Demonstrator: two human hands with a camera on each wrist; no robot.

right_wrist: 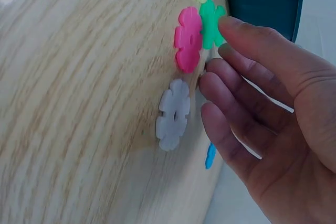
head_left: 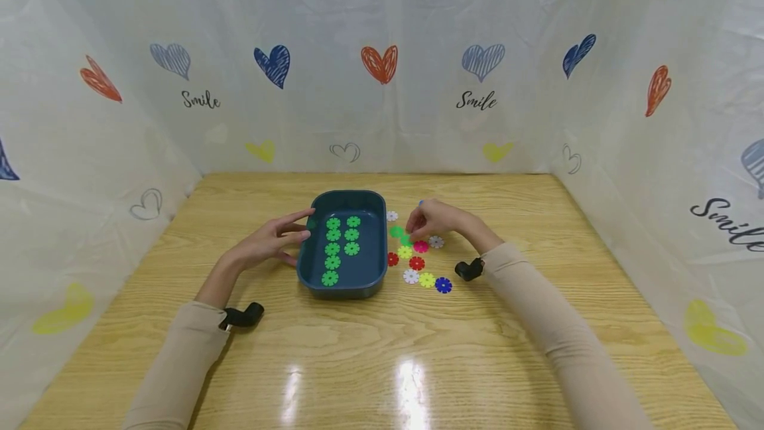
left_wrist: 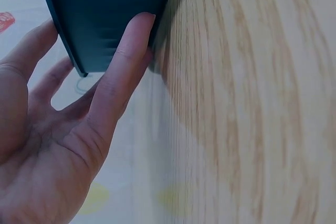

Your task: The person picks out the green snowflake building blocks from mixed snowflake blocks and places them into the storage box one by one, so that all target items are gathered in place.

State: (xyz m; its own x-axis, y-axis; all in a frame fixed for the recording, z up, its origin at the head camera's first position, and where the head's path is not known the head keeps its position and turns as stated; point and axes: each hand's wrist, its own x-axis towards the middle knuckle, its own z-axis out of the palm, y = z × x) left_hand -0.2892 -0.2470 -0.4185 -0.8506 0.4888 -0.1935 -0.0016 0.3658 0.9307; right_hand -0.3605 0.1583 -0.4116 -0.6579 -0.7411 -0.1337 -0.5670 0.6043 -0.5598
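Observation:
A dark blue-green rectangular tray (head_left: 343,290) holds several green flower-shaped discs (head_left: 332,249) laid out in two columns. At its left side, my left hand (head_left: 268,242) rests spread fingers against the rim and outer wall; the left wrist view shows these fingers (left_wrist: 118,72) mostly straight. Right of the tray, my right hand (head_left: 434,217) hovers low over loose discs, its fingers bent. Its thumb tip is by a green disc (right_wrist: 211,24) in the right wrist view, with a gap between thumb and index finger. A pink disc (right_wrist: 188,40) and a white disc (right_wrist: 173,116) lie nearby.
Red (head_left: 416,263), yellow (head_left: 426,280), white (head_left: 410,276) and dark blue (head_left: 443,285) discs lie right of the tray on the wooden table (head_left: 352,357). A light curtain (head_left: 334,12) with printed hearts encloses the back and sides.

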